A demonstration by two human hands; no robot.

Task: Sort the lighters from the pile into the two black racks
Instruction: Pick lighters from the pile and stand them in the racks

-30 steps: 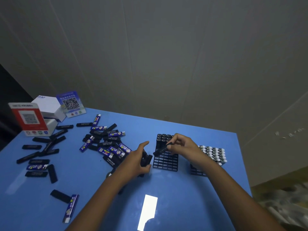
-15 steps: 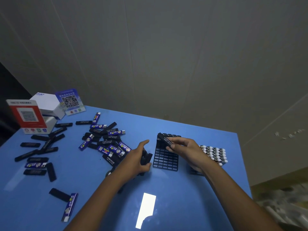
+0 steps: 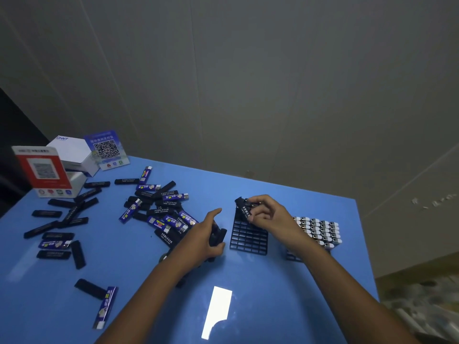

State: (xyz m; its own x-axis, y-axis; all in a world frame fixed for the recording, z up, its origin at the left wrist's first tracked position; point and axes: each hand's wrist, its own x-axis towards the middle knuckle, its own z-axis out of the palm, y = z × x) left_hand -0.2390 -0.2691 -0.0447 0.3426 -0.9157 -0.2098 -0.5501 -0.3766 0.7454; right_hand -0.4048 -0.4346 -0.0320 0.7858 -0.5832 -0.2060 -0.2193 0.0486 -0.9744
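A pile of black and blue lighters (image 3: pixel 159 209) lies on the blue table (image 3: pixel 248 306). The nearer black rack (image 3: pixel 248 238) stands in the middle, with a row of black lighters at its far edge. My right hand (image 3: pixel 265 216) pinches a black lighter (image 3: pixel 244 210) tilted over that rack's far rows. My left hand (image 3: pixel 203 240) grips several black lighters (image 3: pixel 217 234) just left of the rack. The second black rack (image 3: pixel 316 232), to the right, is full of lighters with white and metal tops.
More black and blue lighters are scattered at the left (image 3: pixel 57 227) and the near left (image 3: pixel 96 299). A red QR stand (image 3: pixel 42 171), a white box (image 3: pixel 72 151) and a blue QR sign (image 3: pixel 106 148) stand at the far left corner. The table's right edge is beside the full rack.
My right hand carried its black lighter from the rack's left side up to the far rows and tipped it more upright. My left hand stayed put with its lighters.
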